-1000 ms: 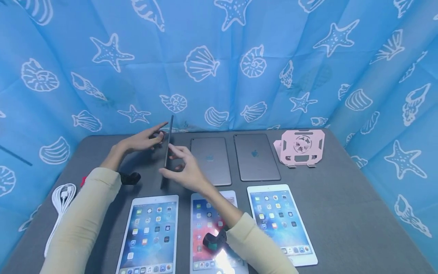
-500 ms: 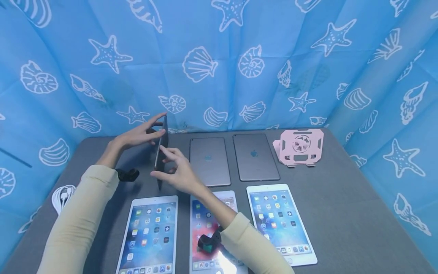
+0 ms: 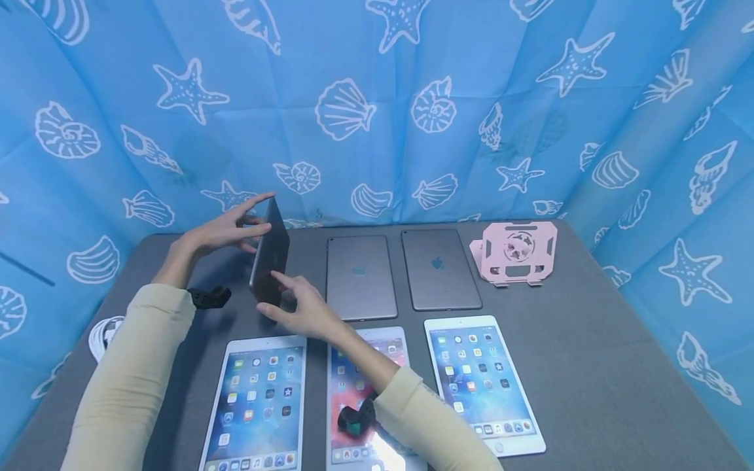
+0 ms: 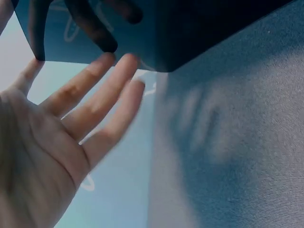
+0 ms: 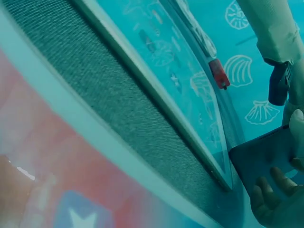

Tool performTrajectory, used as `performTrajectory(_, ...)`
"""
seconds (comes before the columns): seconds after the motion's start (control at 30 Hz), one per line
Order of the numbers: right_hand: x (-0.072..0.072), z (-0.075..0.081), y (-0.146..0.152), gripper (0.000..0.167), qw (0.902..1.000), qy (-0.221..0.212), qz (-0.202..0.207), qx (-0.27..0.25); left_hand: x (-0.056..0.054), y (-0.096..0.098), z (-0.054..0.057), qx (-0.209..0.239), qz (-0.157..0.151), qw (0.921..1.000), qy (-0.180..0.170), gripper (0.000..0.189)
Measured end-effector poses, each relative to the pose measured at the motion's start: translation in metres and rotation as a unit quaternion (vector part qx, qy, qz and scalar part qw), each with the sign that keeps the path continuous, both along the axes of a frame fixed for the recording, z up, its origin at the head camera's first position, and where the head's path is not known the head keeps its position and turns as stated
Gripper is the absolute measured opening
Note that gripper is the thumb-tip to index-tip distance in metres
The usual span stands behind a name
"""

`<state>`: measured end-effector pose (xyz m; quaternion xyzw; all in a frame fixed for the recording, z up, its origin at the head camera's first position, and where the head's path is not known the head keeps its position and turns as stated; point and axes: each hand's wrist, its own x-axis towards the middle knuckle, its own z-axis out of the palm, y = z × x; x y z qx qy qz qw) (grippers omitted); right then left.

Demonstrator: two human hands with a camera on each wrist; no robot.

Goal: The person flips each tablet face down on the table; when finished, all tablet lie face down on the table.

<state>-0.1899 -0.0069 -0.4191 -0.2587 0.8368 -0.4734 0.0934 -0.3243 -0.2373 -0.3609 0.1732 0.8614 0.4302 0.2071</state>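
Observation:
A dark grey tablet [image 3: 271, 252] stands on edge in the air at the table's back left, its back turned right. My left hand [image 3: 220, 229] holds its upper corner, the index finger at the top edge and the thumb at the near edge. In the left wrist view, the other fingers of the left hand [image 4: 71, 118] extend beside the dark screen [image 4: 95, 33], which mirrors them. My right hand [image 3: 306, 307] grips the lower part, thumb near the bottom edge, fingers against the back. The right wrist view shows the right hand [image 5: 280, 204] at the tablet [image 5: 266, 152].
Two grey tablets [image 3: 360, 281] [image 3: 442, 271] lie face down at the back. A pink stand [image 3: 518, 252] is to their right. In front lie three lit white tablets [image 3: 253, 399] [image 3: 368, 353] [image 3: 485, 386]. A white cable [image 3: 103, 337] lies at left, partly behind the sleeve.
The tablet has moved left and turned from edge-on, so more of its back shows. My left hand has come onto its upper corner; both hands have shifted left with it.

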Motion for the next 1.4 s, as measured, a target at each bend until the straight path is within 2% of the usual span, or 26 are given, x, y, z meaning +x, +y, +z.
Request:
performTrajectory(0.13, 0.000, -0.004, -0.001, 0.067, 0.9997, -0.002, 0.012, 0.022, 0.001, -0.008, -0.002, 0.033, 0.004, 0.9990, -0.029, 0.079)
performTrajectory(0.27, 0.001, -0.007, -0.003, 0.065, 0.9989, 0.000, 0.002, 0.046, 0.001, -0.015, -0.004, 0.084, 0.000, 0.9947, -0.059, 0.077)
performTrajectory(0.43, 0.003, -0.008, -0.005, 0.065, 0.9968, 0.010, -0.011, 0.078, 0.002, -0.024, -0.011, 0.172, -0.015, 0.9812, -0.085, 0.074)
performTrajectory(0.7, 0.004, -0.010, -0.008, 0.069, 0.9933, 0.013, -0.018, 0.114, 0.009, -0.040, -0.021, 0.245, -0.021, 0.9628, -0.112, 0.072)
performTrajectory(0.8, 0.004, -0.010, -0.010, 0.068, 0.9910, 0.028, -0.029, 0.127, 0.011, -0.046, -0.023, 0.254, -0.019, 0.9598, -0.117, 0.074)
performTrajectory(0.93, 0.006, -0.011, -0.013, 0.066, 0.9856, 0.057, -0.045, 0.153, 0.012, -0.052, -0.028, 0.251, -0.012, 0.9618, -0.108, 0.074)
performTrajectory(1.07, 0.008, -0.012, -0.011, 0.069, 0.9806, 0.079, -0.054, 0.171, 0.012, -0.054, -0.034, 0.268, -0.011, 0.9560, -0.119, 0.075)
performTrajectory(1.1, 0.009, -0.012, -0.011, 0.070, 0.9784, 0.089, -0.056, 0.178, 0.012, -0.054, -0.035, 0.276, -0.015, 0.9528, -0.126, 0.075)
performTrajectory(1.33, 0.014, -0.014, -0.006, 0.077, 0.9567, 0.146, -0.075, 0.241, 0.011, -0.048, -0.042, 0.258, -0.034, 0.9570, -0.128, 0.077)
performTrajectory(1.4, 0.014, -0.013, -0.002, 0.076, 0.9530, 0.157, -0.070, 0.250, 0.009, -0.048, -0.045, 0.265, -0.043, 0.9536, -0.136, 0.081)
